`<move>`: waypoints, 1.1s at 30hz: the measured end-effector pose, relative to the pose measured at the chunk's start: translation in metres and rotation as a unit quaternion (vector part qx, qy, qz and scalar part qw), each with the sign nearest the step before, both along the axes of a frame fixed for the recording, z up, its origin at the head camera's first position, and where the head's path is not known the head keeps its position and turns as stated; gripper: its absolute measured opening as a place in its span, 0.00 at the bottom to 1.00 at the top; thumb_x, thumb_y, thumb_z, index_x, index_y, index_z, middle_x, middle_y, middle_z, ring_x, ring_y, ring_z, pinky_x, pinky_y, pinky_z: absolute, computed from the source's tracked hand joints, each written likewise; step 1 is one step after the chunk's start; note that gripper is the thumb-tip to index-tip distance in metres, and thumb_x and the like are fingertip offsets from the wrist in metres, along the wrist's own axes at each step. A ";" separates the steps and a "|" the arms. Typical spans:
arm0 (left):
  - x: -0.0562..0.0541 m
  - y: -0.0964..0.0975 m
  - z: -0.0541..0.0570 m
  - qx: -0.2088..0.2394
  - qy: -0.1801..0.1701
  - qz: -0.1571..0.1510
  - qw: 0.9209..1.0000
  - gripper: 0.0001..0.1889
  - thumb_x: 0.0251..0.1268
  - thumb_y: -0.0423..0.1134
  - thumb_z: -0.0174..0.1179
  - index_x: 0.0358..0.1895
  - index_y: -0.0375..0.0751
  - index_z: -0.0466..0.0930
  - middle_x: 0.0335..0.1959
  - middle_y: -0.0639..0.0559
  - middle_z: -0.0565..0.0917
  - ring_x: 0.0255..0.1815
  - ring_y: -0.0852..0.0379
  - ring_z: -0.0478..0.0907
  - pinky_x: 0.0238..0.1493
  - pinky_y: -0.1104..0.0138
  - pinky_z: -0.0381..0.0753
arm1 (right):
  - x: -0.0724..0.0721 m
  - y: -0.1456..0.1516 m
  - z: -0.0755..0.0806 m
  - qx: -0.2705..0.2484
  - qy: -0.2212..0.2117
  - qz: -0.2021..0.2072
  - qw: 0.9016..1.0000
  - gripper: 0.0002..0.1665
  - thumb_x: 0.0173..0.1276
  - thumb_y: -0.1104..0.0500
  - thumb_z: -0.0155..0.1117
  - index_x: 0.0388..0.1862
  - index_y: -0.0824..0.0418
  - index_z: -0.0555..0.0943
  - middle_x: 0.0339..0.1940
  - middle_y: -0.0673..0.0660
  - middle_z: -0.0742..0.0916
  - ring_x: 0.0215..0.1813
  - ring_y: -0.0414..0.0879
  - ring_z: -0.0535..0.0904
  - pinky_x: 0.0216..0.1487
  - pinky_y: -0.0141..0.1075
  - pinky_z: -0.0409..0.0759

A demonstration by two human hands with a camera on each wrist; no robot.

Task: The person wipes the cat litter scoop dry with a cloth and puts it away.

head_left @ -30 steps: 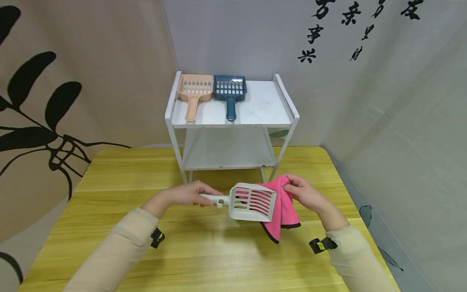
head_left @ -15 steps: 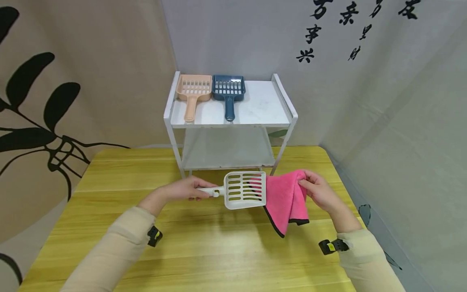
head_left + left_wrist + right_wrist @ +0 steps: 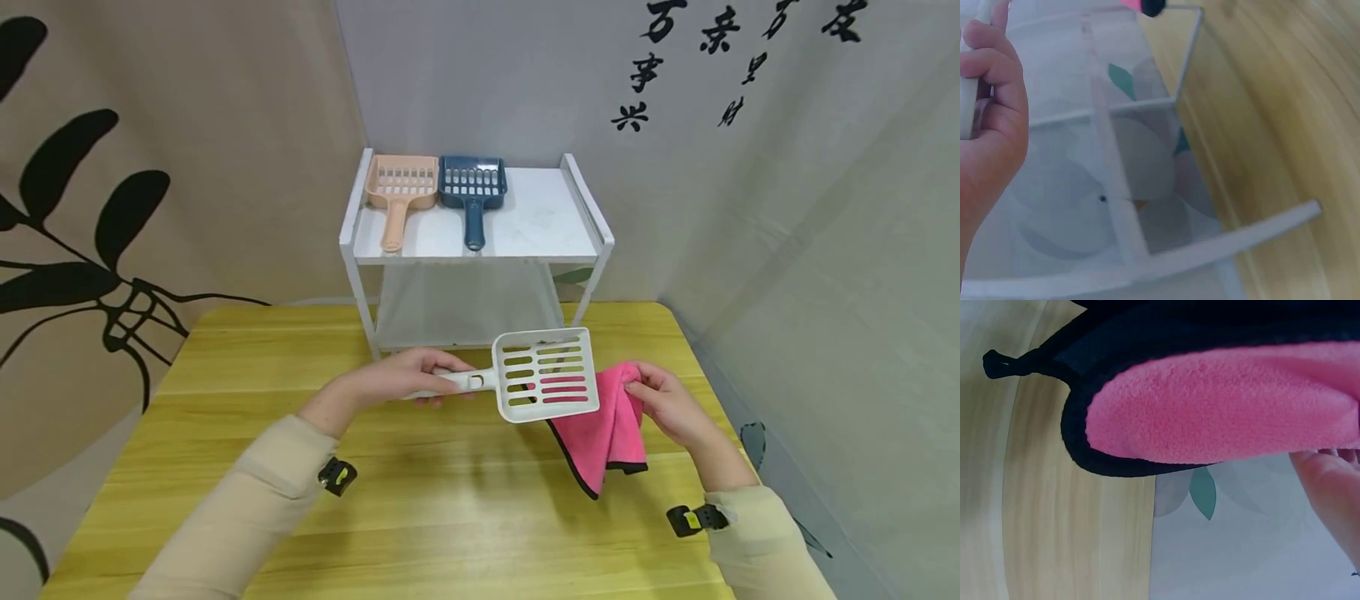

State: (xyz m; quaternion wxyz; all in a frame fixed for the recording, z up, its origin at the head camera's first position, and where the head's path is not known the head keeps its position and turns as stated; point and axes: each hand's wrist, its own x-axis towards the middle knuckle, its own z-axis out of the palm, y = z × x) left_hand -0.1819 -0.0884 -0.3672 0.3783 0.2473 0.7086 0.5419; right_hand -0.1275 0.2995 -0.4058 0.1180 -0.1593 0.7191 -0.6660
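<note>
In the head view my left hand (image 3: 401, 379) grips the handle of a white slotted litter scoop (image 3: 546, 335), its head pointing right above the table. The left wrist view shows the fingers (image 3: 991, 69) curled round the pale handle (image 3: 969, 94). My right hand (image 3: 671, 404) pinches a pink cloth (image 3: 611, 433) with black edging, which hangs down behind and to the right of the scoop. Pink shows through the lower slots; whether cloth and scoop touch I cannot tell. In the right wrist view the cloth (image 3: 1222, 406) covers most of the fingers.
Behind the hands stands a white two-tier shelf (image 3: 547, 217). On its top tier a peach litter scoop (image 3: 397, 200) and a navy blue one (image 3: 473, 200) lie side by side at the left. Underneath is a wooden table (image 3: 450, 525), with fabric walls at the back and sides.
The scoop first shifted slightly left and up, then moved right and back over the cloth's edge. The right hand has carried the cloth to the right.
</note>
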 end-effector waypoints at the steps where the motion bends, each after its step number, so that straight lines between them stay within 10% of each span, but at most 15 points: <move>1: 0.001 0.003 0.004 0.006 -0.002 -0.001 1.000 0.20 0.66 0.36 0.55 0.60 0.33 0.71 0.45 0.50 0.85 0.23 0.64 0.72 0.23 0.74 0.68 | 0.001 0.000 0.000 0.003 -0.003 -0.005 1.000 0.12 0.74 0.66 0.45 0.40 0.52 0.75 0.36 0.43 0.80 0.35 0.34 0.76 0.34 0.25 0.77; 14: 0.002 0.046 0.048 0.128 0.007 0.049 0.991 0.21 0.68 0.33 0.47 0.63 0.34 0.66 0.53 0.40 0.80 0.26 0.62 0.72 0.25 0.74 0.70 | 0.004 -0.001 -0.002 -0.007 0.003 0.005 1.000 0.13 0.74 0.67 0.44 0.41 0.53 0.75 0.32 0.44 0.79 0.33 0.34 0.76 0.34 0.25 0.77; 33: -0.007 0.086 0.081 0.288 -0.049 0.154 0.944 0.25 0.71 0.28 0.40 0.70 0.33 0.51 0.68 0.33 0.63 0.34 0.64 0.78 0.33 0.75 0.77 | 0.006 -0.001 -0.005 -0.012 0.008 0.020 1.000 0.13 0.74 0.67 0.43 0.41 0.53 0.75 0.35 0.42 0.80 0.35 0.33 0.75 0.36 0.25 0.76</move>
